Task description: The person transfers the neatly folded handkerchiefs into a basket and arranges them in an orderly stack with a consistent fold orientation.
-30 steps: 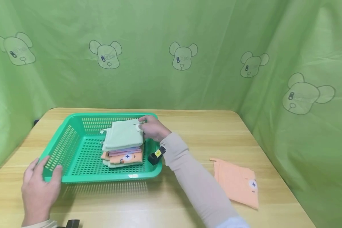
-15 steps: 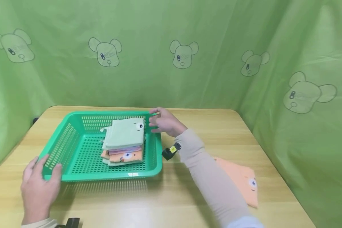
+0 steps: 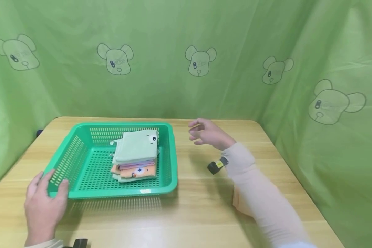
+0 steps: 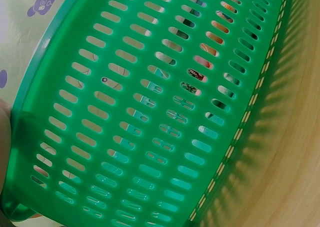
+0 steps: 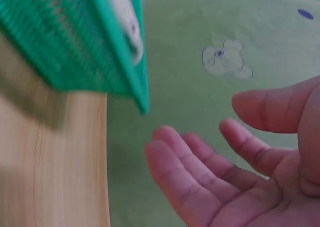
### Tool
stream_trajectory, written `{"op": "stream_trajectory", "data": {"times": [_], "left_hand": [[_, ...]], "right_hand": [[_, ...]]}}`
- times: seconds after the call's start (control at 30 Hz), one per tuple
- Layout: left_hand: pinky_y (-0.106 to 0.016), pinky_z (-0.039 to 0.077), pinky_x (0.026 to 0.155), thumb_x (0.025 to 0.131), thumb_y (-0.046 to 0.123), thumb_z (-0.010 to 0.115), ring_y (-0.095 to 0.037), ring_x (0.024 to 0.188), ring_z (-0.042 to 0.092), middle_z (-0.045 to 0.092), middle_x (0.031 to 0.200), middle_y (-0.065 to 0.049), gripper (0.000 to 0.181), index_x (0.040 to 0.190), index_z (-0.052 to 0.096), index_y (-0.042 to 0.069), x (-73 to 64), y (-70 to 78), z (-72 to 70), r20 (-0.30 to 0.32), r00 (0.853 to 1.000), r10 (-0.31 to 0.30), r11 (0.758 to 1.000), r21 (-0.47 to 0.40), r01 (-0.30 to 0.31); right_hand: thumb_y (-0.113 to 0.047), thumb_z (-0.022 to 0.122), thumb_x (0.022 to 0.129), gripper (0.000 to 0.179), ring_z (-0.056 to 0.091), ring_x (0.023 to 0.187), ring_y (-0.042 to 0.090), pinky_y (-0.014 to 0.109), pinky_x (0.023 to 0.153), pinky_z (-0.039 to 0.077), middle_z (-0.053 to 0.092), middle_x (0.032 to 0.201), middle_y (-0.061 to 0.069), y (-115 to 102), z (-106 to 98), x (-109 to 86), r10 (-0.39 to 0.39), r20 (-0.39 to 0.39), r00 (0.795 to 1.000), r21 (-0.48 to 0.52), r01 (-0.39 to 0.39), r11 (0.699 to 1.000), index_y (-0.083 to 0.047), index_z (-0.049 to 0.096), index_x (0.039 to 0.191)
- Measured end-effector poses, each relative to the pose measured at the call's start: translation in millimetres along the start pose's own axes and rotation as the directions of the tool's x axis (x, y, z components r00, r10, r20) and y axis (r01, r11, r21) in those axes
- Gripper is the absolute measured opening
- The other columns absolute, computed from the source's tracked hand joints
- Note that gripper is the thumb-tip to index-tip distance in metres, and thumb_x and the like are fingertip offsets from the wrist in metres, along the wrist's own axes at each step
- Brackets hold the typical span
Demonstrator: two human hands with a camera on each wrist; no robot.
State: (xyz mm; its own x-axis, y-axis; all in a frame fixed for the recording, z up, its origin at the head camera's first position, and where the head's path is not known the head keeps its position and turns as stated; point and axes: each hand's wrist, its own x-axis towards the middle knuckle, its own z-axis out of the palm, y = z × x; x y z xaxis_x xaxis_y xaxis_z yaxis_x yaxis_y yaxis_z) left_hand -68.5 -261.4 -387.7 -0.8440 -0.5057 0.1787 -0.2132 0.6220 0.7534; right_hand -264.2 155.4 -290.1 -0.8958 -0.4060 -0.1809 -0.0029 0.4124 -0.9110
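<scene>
A green plastic basket stands on the left of the table, its perforated side filling the left wrist view. My left hand holds its near left corner, with the thumb at the front and the fingers along the left rim. Inside, toward the right, lies a stack of folded cloths; a pale green towel with a small face is on top, and an orange towel shows lower down. My right hand hovers to the right of the basket, fingers loosely bent and holding nothing.
Another orange towel lies on the wooden table at the right, mostly hidden under my right forearm. A green curtain with bear-head prints encloses the back and sides.
My right hand has left the pale green towel on the stack and moved right, out of the basket. Its forearm now covers much of the loose orange towel. The left hand stays put.
</scene>
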Motion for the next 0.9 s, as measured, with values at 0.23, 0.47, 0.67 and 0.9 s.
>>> {"op": "stream_trajectory", "data": {"times": [0.23,0.47,0.67,0.9], "left_hand": [[-0.077,0.015,0.102,0.098,0.029,0.052,-0.055,0.137,0.018,0.018,0.157,-0.022,0.058,0.149,0.034,0.005,-1.4,-0.2,1.8,0.006,1.0,0.01,1.0,-0.003,-0.01],[-0.077,0.016,0.102,0.098,0.029,0.052,-0.054,0.137,0.018,0.017,0.158,-0.021,0.059,0.149,0.034,0.005,-2.6,0.5,3.0,0.012,1.0,0.013,1.0,0.005,-0.013],[-0.076,0.016,0.102,0.098,0.029,0.052,-0.053,0.137,0.019,0.018,0.157,-0.022,0.059,0.149,0.035,0.004,-3.3,0.5,2.8,0.008,1.0,0.01,1.0,0.007,-0.01],[-0.076,0.015,0.103,0.098,0.029,0.052,-0.053,0.138,0.017,0.017,0.158,-0.021,0.059,0.149,0.034,0.005,-2.2,0.3,2.2,0.008,1.0,0.009,1.0,0.01,-0.009]], "right_hand": [[0.002,0.054,0.094,0.041,0.055,0.114,0.039,0.04,0.093,0.052,0.048,0.131,0.025,36.7,-38.1,-20.9,0.028,-0.023,0.999,-0.075,-0.03,0.997,0.006,0.042,0.132],[-0.004,0.054,0.095,0.041,0.054,0.116,0.045,0.045,0.092,0.052,0.047,0.131,0.033,76.3,-68.3,-45.2,0.076,-0.038,0.996,-0.168,-0.082,0.982,0.01,0.041,0.132],[-0.007,0.057,0.094,0.04,0.058,0.104,0.043,0.048,0.083,0.055,0.054,0.121,0.034,102.2,-84.2,-62.0,0.092,-0.021,0.995,-0.269,-0.095,0.959,0.012,0.044,0.127],[-0.004,0.068,0.082,0.02,0.054,0.07,0.02,0.032,0.062,0.052,0.058,0.082,0.009,124.7,-100.9,-76.6,0.136,0.134,0.982,-0.455,-0.061,0.888,0.007,0.058,0.097]]}}
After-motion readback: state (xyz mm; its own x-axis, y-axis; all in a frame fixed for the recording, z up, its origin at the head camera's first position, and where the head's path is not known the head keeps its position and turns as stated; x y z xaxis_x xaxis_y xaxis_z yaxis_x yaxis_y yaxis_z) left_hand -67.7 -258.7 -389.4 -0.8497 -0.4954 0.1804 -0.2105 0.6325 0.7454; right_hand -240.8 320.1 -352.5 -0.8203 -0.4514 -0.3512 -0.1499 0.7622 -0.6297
